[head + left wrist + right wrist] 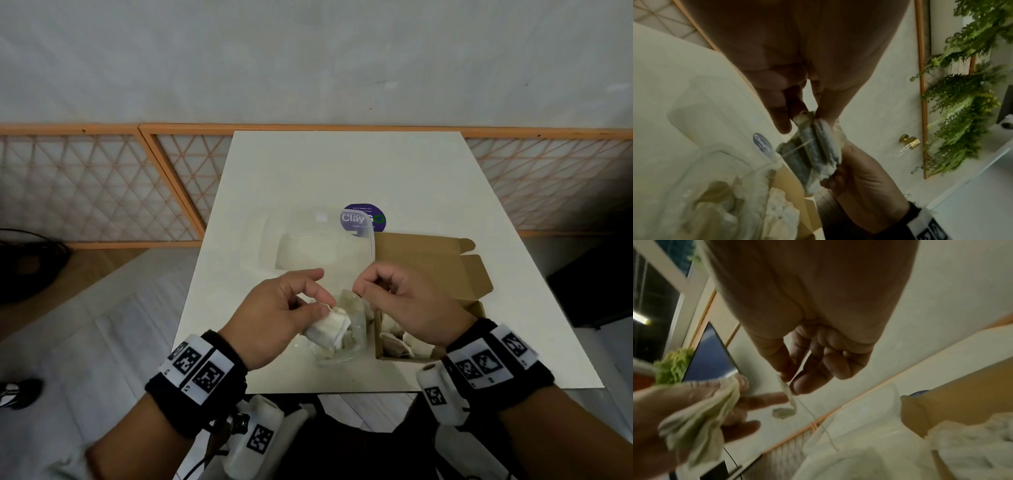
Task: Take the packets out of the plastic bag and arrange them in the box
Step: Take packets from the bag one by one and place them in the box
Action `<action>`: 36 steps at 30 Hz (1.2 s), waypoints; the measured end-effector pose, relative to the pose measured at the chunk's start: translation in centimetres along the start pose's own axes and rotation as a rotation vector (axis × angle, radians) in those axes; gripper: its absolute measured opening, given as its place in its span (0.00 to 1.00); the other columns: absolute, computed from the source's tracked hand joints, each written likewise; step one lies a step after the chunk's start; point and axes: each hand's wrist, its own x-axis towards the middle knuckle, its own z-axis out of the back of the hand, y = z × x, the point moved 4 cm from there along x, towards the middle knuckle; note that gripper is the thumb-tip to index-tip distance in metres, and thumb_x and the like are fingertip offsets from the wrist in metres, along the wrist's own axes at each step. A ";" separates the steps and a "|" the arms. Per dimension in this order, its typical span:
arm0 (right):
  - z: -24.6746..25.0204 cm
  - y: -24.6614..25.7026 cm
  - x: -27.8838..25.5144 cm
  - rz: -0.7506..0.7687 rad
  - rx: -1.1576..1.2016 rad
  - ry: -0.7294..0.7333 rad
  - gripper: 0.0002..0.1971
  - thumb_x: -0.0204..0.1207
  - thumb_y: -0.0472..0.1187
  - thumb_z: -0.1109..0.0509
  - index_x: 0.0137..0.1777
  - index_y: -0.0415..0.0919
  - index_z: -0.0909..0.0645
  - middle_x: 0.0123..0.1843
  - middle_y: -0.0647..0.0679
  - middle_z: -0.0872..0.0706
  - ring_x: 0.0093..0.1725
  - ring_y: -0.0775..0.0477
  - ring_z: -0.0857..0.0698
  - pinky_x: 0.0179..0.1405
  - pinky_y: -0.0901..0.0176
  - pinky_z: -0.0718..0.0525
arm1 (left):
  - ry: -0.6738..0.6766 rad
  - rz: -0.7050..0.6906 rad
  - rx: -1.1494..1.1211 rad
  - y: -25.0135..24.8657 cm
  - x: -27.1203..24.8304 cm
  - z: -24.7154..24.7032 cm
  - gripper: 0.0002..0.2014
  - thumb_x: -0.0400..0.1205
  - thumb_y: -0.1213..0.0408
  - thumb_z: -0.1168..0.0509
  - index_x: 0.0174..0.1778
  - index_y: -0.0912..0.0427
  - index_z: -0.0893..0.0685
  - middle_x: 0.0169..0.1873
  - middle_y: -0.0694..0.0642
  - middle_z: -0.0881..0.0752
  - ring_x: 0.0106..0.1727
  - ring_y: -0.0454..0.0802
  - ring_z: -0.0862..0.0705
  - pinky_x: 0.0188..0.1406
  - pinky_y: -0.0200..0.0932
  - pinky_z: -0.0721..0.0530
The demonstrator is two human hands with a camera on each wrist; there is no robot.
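Here, in the lower middle of the head view, the left hand (284,308) pinches a bunch of white packets (327,329) between thumb and fingers, holding them above the table (342,164). The left wrist view shows the same bunch (818,146) as several flat sachets pressed together, with the right hand (861,186) meeting its lower end; whether that hand grips the bunch itself there is hard to say, since the view is dim and blurred. From the right wrist camera, the right hand (813,353) has its thumb and forefinger closed on a thin, crumpled strip (787,395) that hangs down, the other fingers loosely curled, while the left hand (694,410) with its packets sits at lower left of that frame. The clear bag (318,246) lies on the table in the centre of the head view, its near end rumpled under the hands and a few packets showing inside it. Just right of it stands the open box (438,274), brown cardboard with its flaps spread toward the upper right; more packets (400,342) lie inside its near end, partly hidden by the right hand (404,301). A round purple sticker (363,219) sits on the table beyond the bag.
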 end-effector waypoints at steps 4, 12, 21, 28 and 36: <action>0.8 1.0 -0.6 0.007 0.240 0.029 0.03 0.85 0.32 0.28 0.51 0.32 0.15 0.40 0.36 0.12 0.37 0.46 0.13 0.42 0.47 0.14 | 0.111 -0.037 -0.039 -1.5 0.0 -0.8 0.09 0.82 0.70 0.25 0.45 0.50 0.06 0.75 0.36 0.18 0.33 0.52 0.21 0.45 0.38 0.17; 1.1 2.0 -1.4 0.029 0.455 0.015 0.09 0.85 0.38 0.28 0.53 0.30 0.16 0.38 0.46 0.12 0.35 0.53 0.16 0.33 0.60 0.23 | 0.124 -0.080 -0.138 -3.0 0.5 -1.9 0.05 0.82 0.67 0.26 0.51 0.58 0.07 0.50 0.57 0.05 0.55 0.65 0.09 0.62 0.61 0.13; 3.0 2.7 -0.9 -0.066 0.781 -0.133 0.04 0.83 0.41 0.33 0.49 0.40 0.20 0.46 0.39 0.12 0.34 0.47 0.19 0.29 0.59 0.27 | 0.099 -0.105 -0.114 -3.0 -0.3 -2.4 0.06 0.78 0.62 0.26 0.48 0.52 0.06 0.50 0.61 0.06 0.58 0.71 0.12 0.66 0.71 0.16; 4.9 1.2 -1.6 -0.166 0.150 -0.409 0.06 0.84 0.44 0.28 0.58 0.53 0.14 0.46 0.59 0.08 0.42 0.54 0.10 0.41 0.61 0.17 | 0.065 -0.142 -0.131 -3.5 -0.3 -2.1 0.09 0.76 0.54 0.25 0.49 0.50 0.06 0.50 0.74 0.10 0.56 0.80 0.16 0.63 0.79 0.19; 1.6 4.1 -2.8 0.028 0.155 -0.093 0.06 0.84 0.45 0.26 0.49 0.47 0.07 0.40 0.46 0.09 0.36 0.51 0.20 0.37 0.56 0.21 | 0.042 -0.158 -0.163 -4.1 0.1 -2.0 0.06 0.83 0.74 0.27 0.50 0.60 0.07 0.42 0.55 0.06 0.44 0.59 0.11 0.52 0.55 0.13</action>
